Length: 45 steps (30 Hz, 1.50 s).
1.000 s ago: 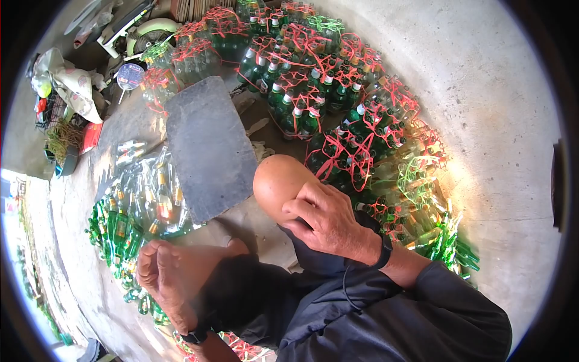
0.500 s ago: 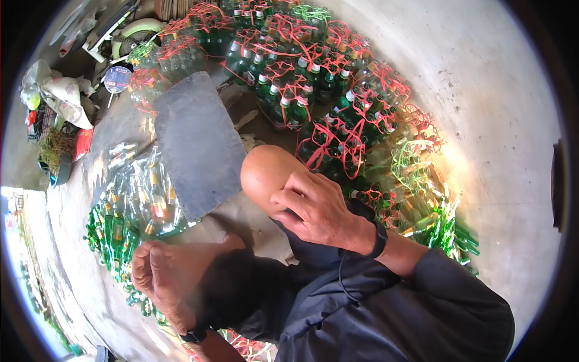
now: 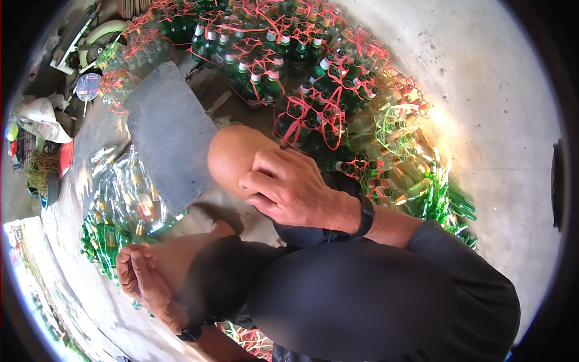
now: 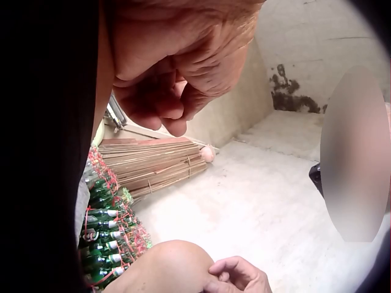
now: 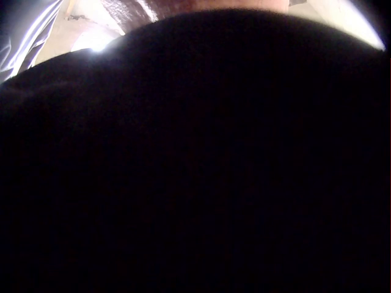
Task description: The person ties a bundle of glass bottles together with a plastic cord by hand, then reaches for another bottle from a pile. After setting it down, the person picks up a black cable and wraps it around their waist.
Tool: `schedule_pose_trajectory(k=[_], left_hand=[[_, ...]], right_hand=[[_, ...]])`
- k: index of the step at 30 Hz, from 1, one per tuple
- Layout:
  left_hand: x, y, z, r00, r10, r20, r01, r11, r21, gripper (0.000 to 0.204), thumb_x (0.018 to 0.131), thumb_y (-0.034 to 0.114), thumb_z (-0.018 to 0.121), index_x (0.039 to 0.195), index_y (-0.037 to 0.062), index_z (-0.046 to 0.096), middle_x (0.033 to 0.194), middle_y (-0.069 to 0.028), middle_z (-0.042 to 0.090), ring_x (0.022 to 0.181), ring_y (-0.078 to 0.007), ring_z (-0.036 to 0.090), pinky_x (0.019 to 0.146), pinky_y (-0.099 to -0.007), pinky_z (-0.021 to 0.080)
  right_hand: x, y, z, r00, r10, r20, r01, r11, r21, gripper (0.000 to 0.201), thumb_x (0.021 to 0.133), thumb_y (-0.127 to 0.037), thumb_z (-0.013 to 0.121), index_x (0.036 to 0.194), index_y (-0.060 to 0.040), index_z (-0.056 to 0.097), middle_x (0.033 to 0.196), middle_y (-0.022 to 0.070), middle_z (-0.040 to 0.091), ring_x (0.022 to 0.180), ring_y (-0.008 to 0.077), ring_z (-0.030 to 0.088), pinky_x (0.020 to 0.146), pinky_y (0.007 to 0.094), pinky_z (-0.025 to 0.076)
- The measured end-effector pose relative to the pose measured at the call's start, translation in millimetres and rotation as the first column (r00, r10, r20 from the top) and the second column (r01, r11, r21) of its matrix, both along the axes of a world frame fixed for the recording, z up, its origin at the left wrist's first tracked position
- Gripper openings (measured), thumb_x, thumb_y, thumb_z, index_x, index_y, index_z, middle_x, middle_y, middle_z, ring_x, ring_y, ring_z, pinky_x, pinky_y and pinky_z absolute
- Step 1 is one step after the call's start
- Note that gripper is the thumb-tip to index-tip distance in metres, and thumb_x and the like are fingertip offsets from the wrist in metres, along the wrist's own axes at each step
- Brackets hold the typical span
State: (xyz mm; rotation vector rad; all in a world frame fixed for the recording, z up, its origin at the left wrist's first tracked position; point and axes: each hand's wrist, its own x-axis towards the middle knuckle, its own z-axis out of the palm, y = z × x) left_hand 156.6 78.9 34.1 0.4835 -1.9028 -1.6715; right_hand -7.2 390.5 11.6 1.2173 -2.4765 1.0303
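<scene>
My right hand (image 3: 295, 190) rests on the bare right knee (image 3: 235, 158), its fingers loosely bent and holding nothing. Over by the left leg (image 3: 181, 256), my left hand (image 3: 148, 283) hangs with relaxed, loosely curled fingers and nothing in them. The left wrist view shows its drooping fingers (image 4: 156, 110) from close up. Dark cloth (image 5: 195, 152) fills most of the right wrist view and hides the right hand's work there. Beyond the knees a flat grey board (image 3: 169, 130) lies near the floor.
Green bottles (image 3: 256, 84) bundled with red twine stand ahead and to the right. Loose clear bottles (image 3: 136, 187) and green ones (image 3: 108, 241) lie to the left. A pale wall (image 3: 494, 120) bounds the right side. A stack of wooden strips (image 4: 159, 165) appears in the left wrist view.
The head view has swung, shifting the knee, bottles and board leftward and slightly up in the picture. Both hands keep their pose on and beside the legs.
</scene>
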Motion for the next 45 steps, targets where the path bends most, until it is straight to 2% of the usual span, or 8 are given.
schedule_pose_trajectory(k=[9,11,23,27,29,36,38,45], left_hand=[[-3.0,-0.7,-0.8,0.999,-0.033,-0.027,0.034,0.999,0.003,0.010,0.109,0.007,0.060,0.109,0.0015,0.068,0.092,-0.0038,0.065,0.077,-0.0070,0.047,0.070,-0.0220,0.038],[-3.1,-0.4,-0.1,0.999,-0.047,-0.028,0.047,0.999,0.003,0.010,0.109,0.006,0.060,0.110,0.0015,0.068,0.092,-0.0038,0.065,0.076,-0.0069,0.047,0.070,-0.0220,0.038],[1.4,0.6,-0.1,1.000,-0.013,-0.013,0.014,1.000,0.011,0.012,0.109,0.007,0.060,0.115,0.0009,0.069,0.093,-0.0047,0.065,0.077,-0.0071,0.046,0.071,-0.0222,0.038],[2.4,-2.7,-2.6,1.000,0.002,-0.021,-0.002,1.000,-0.005,0.012,0.106,0.010,0.066,0.115,0.0028,0.071,0.094,-0.0034,0.070,0.073,-0.0074,0.050,0.067,-0.0225,0.039],[3.0,-3.2,-2.8,1.000,-0.009,-0.022,0.009,1.000,-0.002,0.012,0.106,0.010,0.066,0.115,0.0029,0.071,0.094,-0.0034,0.070,0.074,-0.0074,0.050,0.067,-0.0226,0.039],[3.6,-2.9,-3.3,1.000,-0.001,-0.020,0.000,1.000,-0.006,0.013,0.106,0.010,0.066,0.115,0.0029,0.071,0.096,-0.0036,0.070,0.074,-0.0074,0.050,0.067,-0.0226,0.039],[3.5,-2.8,-3.6,1.000,0.000,-0.020,0.000,1.000,-0.007,0.013,0.107,0.010,0.065,0.115,0.0028,0.071,0.096,-0.0036,0.070,0.074,-0.0073,0.050,0.067,-0.0226,0.039],[2.5,-0.7,-1.2,1.000,0.004,-0.009,-0.004,1.000,-0.008,0.012,0.108,0.009,0.063,0.115,0.0015,0.069,0.093,-0.0038,0.068,0.075,-0.0068,0.048,0.069,-0.0222,0.039]], right_hand=[[-2.6,-0.4,0.9,1.000,0.001,0.012,-0.001,1.000,0.000,0.032,0.079,-0.017,0.083,0.103,-0.0159,0.061,0.099,0.0038,0.051,0.089,0.0252,0.062,0.077,0.0439,0.050],[-4.4,-1.6,2.2,1.000,-0.017,-0.023,0.016,0.998,-0.068,0.029,0.076,-0.012,0.084,0.100,-0.0162,0.067,0.091,0.0010,0.056,0.077,0.0236,0.063,0.067,0.0386,0.053],[-4.1,-2.7,2.2,1.000,-0.016,-0.018,0.015,0.998,-0.056,0.029,0.075,-0.012,0.085,0.098,-0.0159,0.067,0.090,0.0013,0.056,0.077,0.0242,0.063,0.068,0.0393,0.054],[-4.2,-2.4,1.2,0.999,-0.019,-0.026,0.017,0.998,-0.053,0.030,0.075,-0.011,0.085,0.098,-0.0158,0.067,0.090,0.0015,0.057,0.078,0.0248,0.063,0.068,0.0395,0.054],[-2.6,-2.4,-1.8,1.000,-0.009,0.012,0.009,0.999,-0.051,0.027,0.080,-0.016,0.082,0.097,-0.0163,0.061,0.095,0.0038,0.051,0.080,0.0271,0.059,0.073,0.0423,0.049],[-3.4,-1.5,1.0,1.000,-0.008,0.010,0.008,0.998,-0.059,0.028,0.080,-0.015,0.082,0.097,-0.0159,0.060,0.095,0.0034,0.052,0.080,0.0266,0.059,0.072,0.0415,0.049],[-4.3,-0.7,3.3,1.000,-0.017,-0.012,0.017,0.999,-0.044,0.030,0.075,-0.012,0.085,0.099,-0.0153,0.067,0.091,0.0016,0.057,0.079,0.0251,0.064,0.069,0.0399,0.054],[-4.3,-0.5,3.0,1.000,-0.020,-0.016,0.019,0.998,-0.055,0.030,0.075,-0.012,0.085,0.099,-0.0154,0.067,0.091,0.0015,0.057,0.079,0.0250,0.064,0.069,0.0400,0.054]])
